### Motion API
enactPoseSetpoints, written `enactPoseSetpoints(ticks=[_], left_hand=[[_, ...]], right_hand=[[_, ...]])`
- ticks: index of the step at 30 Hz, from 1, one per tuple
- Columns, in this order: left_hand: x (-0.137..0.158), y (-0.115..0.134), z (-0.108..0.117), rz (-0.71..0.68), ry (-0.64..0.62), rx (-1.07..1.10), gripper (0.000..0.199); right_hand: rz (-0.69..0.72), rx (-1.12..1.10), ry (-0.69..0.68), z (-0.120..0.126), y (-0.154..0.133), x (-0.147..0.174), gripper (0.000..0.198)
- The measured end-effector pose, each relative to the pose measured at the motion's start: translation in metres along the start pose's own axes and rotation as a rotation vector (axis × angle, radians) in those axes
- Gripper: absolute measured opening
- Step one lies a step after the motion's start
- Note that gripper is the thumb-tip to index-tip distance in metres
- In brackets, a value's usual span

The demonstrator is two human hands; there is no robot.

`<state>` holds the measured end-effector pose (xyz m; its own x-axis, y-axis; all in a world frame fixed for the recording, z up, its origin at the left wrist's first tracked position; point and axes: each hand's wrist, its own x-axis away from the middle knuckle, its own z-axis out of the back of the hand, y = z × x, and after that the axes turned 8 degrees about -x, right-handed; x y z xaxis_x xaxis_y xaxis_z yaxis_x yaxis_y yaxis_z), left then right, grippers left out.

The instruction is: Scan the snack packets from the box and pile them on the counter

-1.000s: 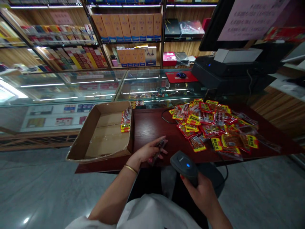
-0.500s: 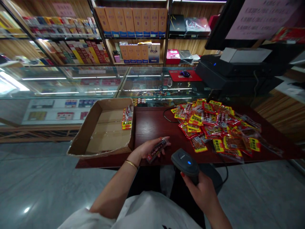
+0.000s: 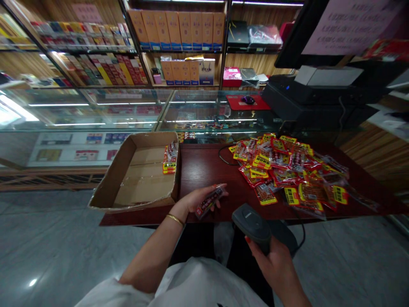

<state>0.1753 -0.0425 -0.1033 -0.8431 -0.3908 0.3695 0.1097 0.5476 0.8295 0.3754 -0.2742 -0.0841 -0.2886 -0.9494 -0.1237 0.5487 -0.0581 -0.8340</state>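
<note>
My left hand (image 3: 198, 198) is closed on a small dark-and-red snack packet (image 3: 209, 202) over the front of the dark red table (image 3: 200, 164). To its right, my right hand (image 3: 275, 260) grips a grey barcode scanner (image 3: 252, 224) by its handle, head angled toward the packet and a short gap apart from it. A heap of red and yellow snack packets (image 3: 277, 164) lies on the right side of the table. At the left, an open cardboard box (image 3: 116, 177) holds a few similar packets (image 3: 170, 157) along its right wall.
Behind the table runs a glass display counter (image 3: 124, 108) with a mouse (image 3: 248, 99) on a red pad. A black printer-like machine and a monitor (image 3: 300, 34) stand at the back right. The scanner's cable (image 3: 303, 236) hangs off the table's front edge.
The scanner has moved slightly right and down, and the blue light on its top no longer shows. My left hand holds the packet in nearly the same place.
</note>
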Motion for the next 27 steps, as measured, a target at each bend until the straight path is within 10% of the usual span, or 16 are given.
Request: enactPoseSetpoints(ticks=[14,21,27], left_hand=[[-0.036,0.036,-0.042,-0.153,0.373,-0.089,0.048],[-0.154,0.1,-0.121,-0.423,0.229,-0.873,0.04],[-0.24,0.1,-0.217,-0.606,0.004,-1.647,0.032]], right_hand=[[-0.079,-0.148,0.194,0.016,0.001,-0.001,0.026],[-0.188,-0.167,0.286,0.027,0.016,0.008,0.027],[-0.237,-0.159,0.29,0.038,0.034,0.016,0.031]])
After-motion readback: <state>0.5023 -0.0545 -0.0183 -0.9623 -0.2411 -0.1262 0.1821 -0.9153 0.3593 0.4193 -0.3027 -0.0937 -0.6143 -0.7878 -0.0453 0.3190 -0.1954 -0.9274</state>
